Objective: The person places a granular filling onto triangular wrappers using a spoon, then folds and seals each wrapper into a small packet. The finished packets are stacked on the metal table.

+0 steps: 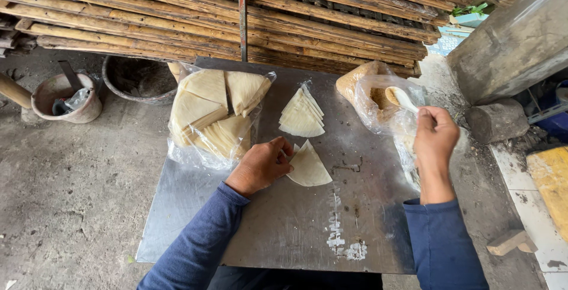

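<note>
My left hand (260,164) presses on the left corner of a pale triangular wrapper sheet (309,167) lying on the metal tabletop (284,225). My right hand (435,133) holds a white spoon (402,97) whose bowl carries brown crumbly filling, over an open clear bag of the same filling (370,92). A small fanned stack of triangular wrappers (302,115) lies just beyond the single sheet. A large clear bag with several folded wrapper stacks (213,112) rests at the table's left.
Stacked bamboo poles (236,18) run across the back. A clay bowl with a tool and plastic (65,97) and a dark basin (139,80) sit on the concrete floor at left. A concrete block (515,41), a log stub (497,121) and a wood block (512,241) lie right.
</note>
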